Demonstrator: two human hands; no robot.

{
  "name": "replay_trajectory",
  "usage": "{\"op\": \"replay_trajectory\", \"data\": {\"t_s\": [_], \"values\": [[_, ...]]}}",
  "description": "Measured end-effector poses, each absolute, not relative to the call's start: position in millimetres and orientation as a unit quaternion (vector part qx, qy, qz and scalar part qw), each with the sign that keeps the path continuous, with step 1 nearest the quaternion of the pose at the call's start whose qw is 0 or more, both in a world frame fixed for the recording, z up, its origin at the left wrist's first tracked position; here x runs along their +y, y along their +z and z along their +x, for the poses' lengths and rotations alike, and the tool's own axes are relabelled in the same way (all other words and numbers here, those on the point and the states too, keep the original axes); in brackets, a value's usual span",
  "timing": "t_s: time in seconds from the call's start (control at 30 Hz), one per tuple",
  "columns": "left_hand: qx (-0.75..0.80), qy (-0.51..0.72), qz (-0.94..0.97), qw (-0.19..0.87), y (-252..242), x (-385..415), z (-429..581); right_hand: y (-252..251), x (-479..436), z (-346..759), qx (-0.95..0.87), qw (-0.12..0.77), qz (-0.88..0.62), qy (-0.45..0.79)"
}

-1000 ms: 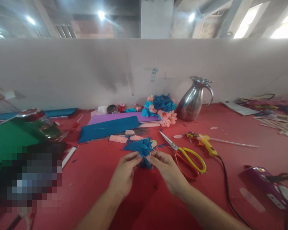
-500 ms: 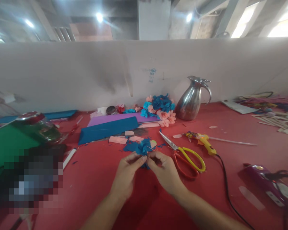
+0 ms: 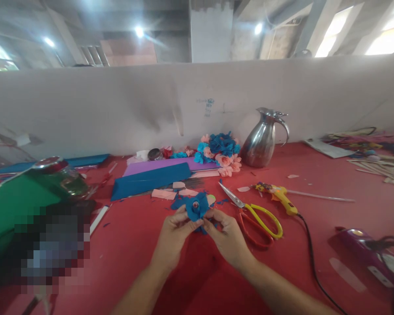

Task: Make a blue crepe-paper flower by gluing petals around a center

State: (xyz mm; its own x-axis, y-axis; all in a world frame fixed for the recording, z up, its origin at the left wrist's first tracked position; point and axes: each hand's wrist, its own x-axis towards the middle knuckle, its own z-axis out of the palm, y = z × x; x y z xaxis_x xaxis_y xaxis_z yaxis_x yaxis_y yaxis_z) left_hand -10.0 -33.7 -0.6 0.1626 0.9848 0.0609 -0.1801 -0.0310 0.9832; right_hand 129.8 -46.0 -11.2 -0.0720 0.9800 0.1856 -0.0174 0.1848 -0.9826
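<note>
A blue paper flower [image 3: 197,206] with a small pale centre faces up between my two hands, above the red table. My left hand [image 3: 174,234] pinches its left and lower side, thumb in front. On the other side my right hand [image 3: 228,234] grips the lower right edge of the petals with thumb and forefinger. Behind the flower lie blue paper pieces [image 3: 179,203] and pink paper scraps [image 3: 163,194]. To the right of my right hand rest open scissors [image 3: 246,208] with one yellow and one red handle.
A yellow glue gun [image 3: 284,201] with a clear stick and black cord lies right, near a purple power strip [image 3: 364,249]. At the back stand a steel jug [image 3: 261,142] and a bunch of paper flowers [image 3: 221,151]. A jar [image 3: 64,177] and blue sheets [image 3: 151,180] are left.
The flower has tilted in my hands, so its open face and pale centre now show. Both hands keep hold of it. The camera view has shifted slightly.
</note>
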Motion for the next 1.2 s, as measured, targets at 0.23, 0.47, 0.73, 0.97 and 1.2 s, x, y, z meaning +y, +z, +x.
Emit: {"op": "replay_trajectory", "data": {"t_s": [0.23, 0.47, 0.73, 0.97, 1.2], "values": [[0.392, 0.471, 0.621, 0.489, 0.8, -25.2, -19.4, -5.1, -44.7, 136.3, -0.578, 0.538, -0.424, 0.443], [0.386, 0.417, 0.717, 0.403, 5.0, -17.6, -24.5, 5.3, -43.8, 150.7, -0.468, 0.559, -0.371, 0.575], [0.366, 0.388, 0.756, 0.379, 3.0, -15.4, -23.7, 15.9, -44.8, 152.2, -0.486, 0.528, -0.367, 0.592], [0.367, 0.390, 0.750, 0.388, 4.1, -14.1, -25.0, 16.0, -43.7, 152.1, -0.493, 0.534, -0.374, 0.576], [0.365, 0.378, 0.757, 0.388, 9.2, -16.3, -23.1, 18.7, -43.5, 152.8, -0.455, 0.554, -0.365, 0.594]]}}
